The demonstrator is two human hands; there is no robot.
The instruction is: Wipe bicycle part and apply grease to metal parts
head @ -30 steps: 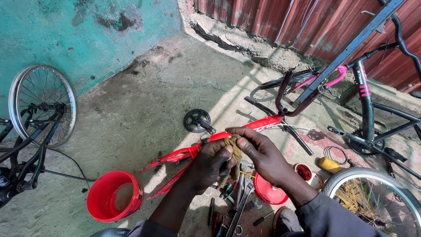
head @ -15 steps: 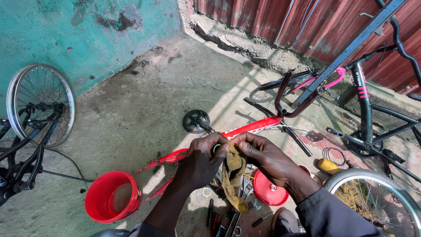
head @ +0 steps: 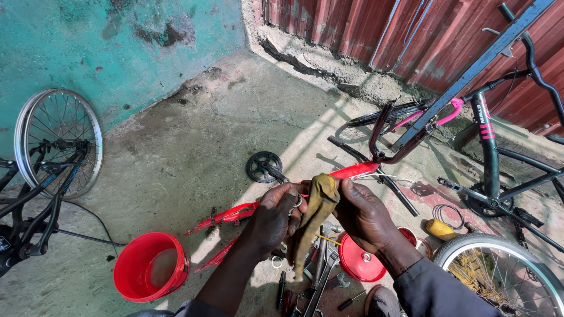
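rag (head: 314, 214) now hangs lifted between both hands above the red frame (head: 358, 171), no longer pressed low on it as a second ago. left hand (head: 276, 214) pinches a small ring (head: 298, 201); right hand (head: 364, 214) clasps the rag's top.

Bare hands (head: 317, 217), dark grey sleeves pushed up the forearms

Both hands (head: 320, 214) grip a dirty rag (head: 314, 214).
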